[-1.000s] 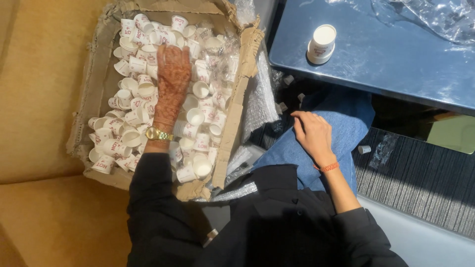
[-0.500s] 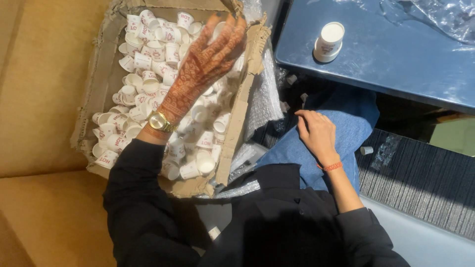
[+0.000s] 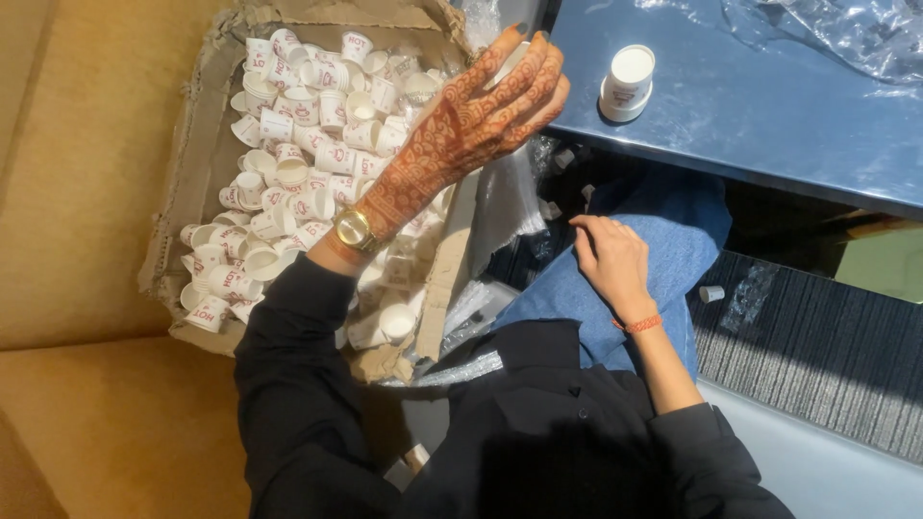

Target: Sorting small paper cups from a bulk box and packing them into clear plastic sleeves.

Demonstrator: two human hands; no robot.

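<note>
Left hand [image 3: 481,125] has lifted from the cardboard box [image 3: 207,144] of small paper cups [image 3: 298,154] toward the tabletop [image 3: 769,125] — grip closed on a cup. Right hand [image 3: 611,259] rests loosely open on the lap — unchanged.

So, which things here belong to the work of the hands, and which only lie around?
In use:
- left hand, raised over the box edge, seems to hold a cup
- cardboard box of small paper cups
- stacked cups on the blue table

Lying about:
- right hand, resting on the lap
- clear plastic wrap
- grey mat
</note>
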